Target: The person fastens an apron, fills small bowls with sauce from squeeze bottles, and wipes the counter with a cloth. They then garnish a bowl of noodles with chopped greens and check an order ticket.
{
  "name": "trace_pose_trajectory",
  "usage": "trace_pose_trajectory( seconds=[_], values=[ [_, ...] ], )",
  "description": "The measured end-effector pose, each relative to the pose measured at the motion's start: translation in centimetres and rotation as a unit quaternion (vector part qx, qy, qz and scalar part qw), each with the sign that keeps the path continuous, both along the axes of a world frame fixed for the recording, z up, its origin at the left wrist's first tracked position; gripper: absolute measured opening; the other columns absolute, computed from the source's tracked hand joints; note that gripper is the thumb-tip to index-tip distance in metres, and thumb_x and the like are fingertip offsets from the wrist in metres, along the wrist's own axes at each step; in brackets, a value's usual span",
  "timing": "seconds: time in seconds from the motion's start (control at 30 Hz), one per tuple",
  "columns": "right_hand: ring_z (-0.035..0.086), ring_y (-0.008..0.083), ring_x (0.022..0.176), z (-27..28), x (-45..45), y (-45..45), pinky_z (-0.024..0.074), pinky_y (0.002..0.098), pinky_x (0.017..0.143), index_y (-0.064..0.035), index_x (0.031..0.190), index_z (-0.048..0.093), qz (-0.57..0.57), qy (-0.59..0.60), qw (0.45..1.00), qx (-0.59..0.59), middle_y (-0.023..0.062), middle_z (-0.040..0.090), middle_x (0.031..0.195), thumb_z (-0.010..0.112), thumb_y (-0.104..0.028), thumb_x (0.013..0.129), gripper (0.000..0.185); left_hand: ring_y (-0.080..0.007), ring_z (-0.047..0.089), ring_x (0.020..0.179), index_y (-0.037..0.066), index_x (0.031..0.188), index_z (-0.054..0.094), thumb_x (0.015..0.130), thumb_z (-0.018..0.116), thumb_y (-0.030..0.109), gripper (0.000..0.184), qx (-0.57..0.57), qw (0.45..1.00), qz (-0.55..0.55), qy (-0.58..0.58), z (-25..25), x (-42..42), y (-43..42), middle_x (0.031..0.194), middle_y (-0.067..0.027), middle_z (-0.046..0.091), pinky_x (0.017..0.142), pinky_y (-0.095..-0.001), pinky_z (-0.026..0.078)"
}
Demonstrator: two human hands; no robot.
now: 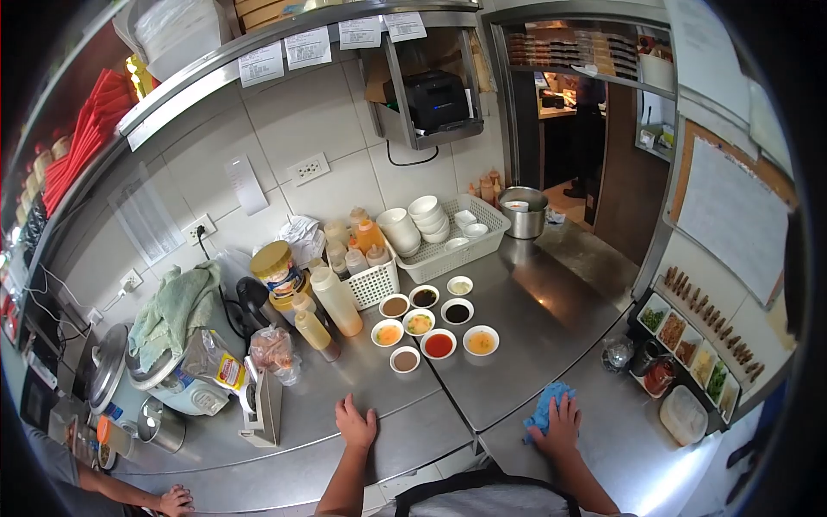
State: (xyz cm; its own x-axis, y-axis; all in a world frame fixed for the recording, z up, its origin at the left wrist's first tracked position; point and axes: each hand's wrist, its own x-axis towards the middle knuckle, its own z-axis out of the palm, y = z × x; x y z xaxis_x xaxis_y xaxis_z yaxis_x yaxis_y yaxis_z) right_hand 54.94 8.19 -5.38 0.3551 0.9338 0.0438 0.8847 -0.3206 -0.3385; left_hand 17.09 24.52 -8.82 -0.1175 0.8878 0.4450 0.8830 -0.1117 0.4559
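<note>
My left hand [355, 422] rests on the steel counter [388, 448], its fingers somewhat apart and nothing in it. Under my right hand [562, 424] lies a crumpled blue cloth [544, 412], pressed to the counter at the right. Beyond my hands, several small white bowls of sauce stand in a cluster, among them a red sauce [438, 345], an orange one [481, 341], a brown one [405, 360] and a dark one [457, 311].
Squeeze bottles [334, 302], a basket with white bowls [457, 246] and a metal pot [524, 215] stand behind. Rice cookers [177, 379] are at left, a garnish rack [689, 353] at right. Another person's hand [177, 501] rests at lower left; someone stands beyond the doorway.
</note>
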Motion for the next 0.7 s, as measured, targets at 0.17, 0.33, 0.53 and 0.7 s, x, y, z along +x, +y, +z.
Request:
trace_pose_trajectory(
  seconds=[0.17, 0.33, 0.53, 0.7],
  values=[
    [0.019, 0.0414, 0.121, -3.0, 0.9, 0.3, 0.0130, 0.0541, 0.096, 0.0013, 0.121, 0.036, 0.002, -0.014, 0.996, 0.090, 0.0242, 0.025, 0.130, 0.053, -0.039, 0.069, 0.068, -0.0373, 0.040, 0.101, 0.003, 0.117, 0.034, 0.065, 0.063, 0.018, 0.062, -0.011, 1.000, 0.003, -0.003, 0.3, -0.1, -2.0, 0.114, -0.0238, 0.036, 0.086, -0.0424, 0.034],
    [0.021, 0.0414, 0.120, -3.0, 0.9, 0.3, 0.0133, 0.0521, 0.096, 0.0013, 0.121, 0.036, 0.000, -0.016, 0.996, 0.091, 0.0246, 0.027, 0.129, 0.053, -0.038, 0.070, 0.067, -0.0375, 0.041, 0.101, 0.003, 0.116, 0.036, 0.064, 0.063, 0.017, 0.059, 0.021, 1.000, -0.007, -0.008, 0.0, -0.3, -3.6, 0.113, -0.0235, 0.038, 0.085, -0.0421, 0.035],
    [0.022, 0.0402, 0.120, -2.3, 0.8, -0.2, 0.0138, 0.0494, 0.097, 0.0022, 0.121, 0.036, 0.009, -0.016, 0.994, 0.106, 0.0245, 0.027, 0.128, 0.052, -0.036, 0.072, 0.064, -0.0370, 0.042, 0.101, 0.003, 0.113, 0.040, 0.064, 0.062, 0.019, 0.056, 0.007, 1.000, -0.015, -0.009, 0.1, -0.2, -5.7, 0.113, -0.0229, 0.039, 0.085, -0.0417, 0.035],
    [0.022, 0.0398, 0.120, -2.3, 0.6, -0.5, 0.0145, 0.0492, 0.097, 0.0016, 0.120, 0.037, 0.007, -0.013, 0.994, 0.108, 0.0245, 0.028, 0.128, 0.052, -0.034, 0.073, 0.062, -0.0352, 0.040, 0.103, 0.004, 0.113, 0.042, 0.065, 0.062, 0.022, 0.055, -0.002, 1.000, 0.000, 0.013, 0.0, -0.1, -5.4, 0.112, -0.0210, 0.040, 0.086, -0.0418, 0.033]
  ],
)
